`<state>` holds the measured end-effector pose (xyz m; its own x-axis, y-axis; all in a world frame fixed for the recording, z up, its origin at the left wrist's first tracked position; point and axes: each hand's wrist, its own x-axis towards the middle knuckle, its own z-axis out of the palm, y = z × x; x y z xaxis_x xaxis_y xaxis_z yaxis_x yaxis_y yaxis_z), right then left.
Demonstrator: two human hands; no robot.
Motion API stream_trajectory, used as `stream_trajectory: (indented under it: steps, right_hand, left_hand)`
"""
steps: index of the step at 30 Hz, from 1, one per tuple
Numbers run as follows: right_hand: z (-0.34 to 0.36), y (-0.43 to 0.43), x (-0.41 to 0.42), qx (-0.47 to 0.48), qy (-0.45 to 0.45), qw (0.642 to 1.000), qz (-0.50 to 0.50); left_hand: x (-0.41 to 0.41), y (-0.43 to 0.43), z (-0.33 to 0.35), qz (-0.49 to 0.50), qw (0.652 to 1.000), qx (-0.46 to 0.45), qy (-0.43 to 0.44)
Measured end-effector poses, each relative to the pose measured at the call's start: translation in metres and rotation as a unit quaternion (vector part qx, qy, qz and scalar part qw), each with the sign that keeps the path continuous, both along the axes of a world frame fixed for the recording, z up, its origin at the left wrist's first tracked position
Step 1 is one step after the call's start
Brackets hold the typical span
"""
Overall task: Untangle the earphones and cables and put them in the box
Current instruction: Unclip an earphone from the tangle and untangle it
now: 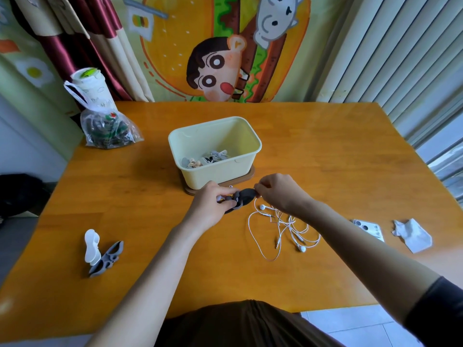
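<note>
- Holding a dark grey cable winder (241, 197) between both hands, just near of the cream plastic box (175, 144) at mid-table.
- Left hand (210, 199): fingers curled round the winder's left end, gripping it.
- Right hand (278, 194): thumb and forefinger closed in a pinch on the winder's right tip. A strand of cord rises toward this pinch; I cannot tell whether it is caught in it too.
- White earphones (280, 226): lying on the wooden table (325, 151) near and right of the hands, cord in loose overlapping loops, one earbud and the plug visible. Not yet wound, not in the box.
- Box contents (213, 157): a few small pale bundles on the bottom, too small to identify; judged to be sets already put away.
- Two further winders, one white (91, 245) and one grey (107, 257), lie at near left, well apart from the hands and unused.
- Also present: a phone (368, 229) and a crumpled tissue (413, 235) at right, and a plastic bag (107, 128) at far left.
- Judgement: part-way through. Left to do: straighten this cord, wrap it, place it in the box. The spare winders hint at more cables, though none show.
</note>
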<state>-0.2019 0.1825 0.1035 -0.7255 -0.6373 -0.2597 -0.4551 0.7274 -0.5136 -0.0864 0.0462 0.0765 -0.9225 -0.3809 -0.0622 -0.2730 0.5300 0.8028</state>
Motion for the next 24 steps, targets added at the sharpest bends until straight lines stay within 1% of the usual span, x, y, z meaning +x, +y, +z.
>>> stream_trajectory:
  steps: [4,8,14,17,21,24]
  right_hand:
    - [0.003,-0.001,-0.003,0.023,0.007,1.0,0.006]
    - [0.011,-0.003,-0.003,0.005,0.014,1.0,0.016]
    - [0.012,-0.006,0.0,0.007,0.024,0.999,0.024]
    - [0.013,-0.006,0.0,0.002,0.021,1.0,0.014]
    - [0.016,-0.004,-0.003,-0.011,-0.01,1.0,0.008]
    - [0.013,-0.002,-0.004,-0.011,-0.029,0.999,0.005]
  left_hand:
    - [-0.002,0.004,-0.004,0.008,0.999,-0.043,0.0]
    - [-0.002,0.003,-0.007,-0.005,0.996,-0.084,0.026]
    - [-0.002,0.002,-0.011,0.02,0.997,-0.057,0.051]
    - [-0.002,0.001,-0.012,0.029,0.995,-0.064,0.072]
    - [-0.001,-0.001,-0.01,0.032,0.995,-0.032,0.088]
    - [-0.001,0.0,-0.011,0.026,0.995,-0.041,0.086]
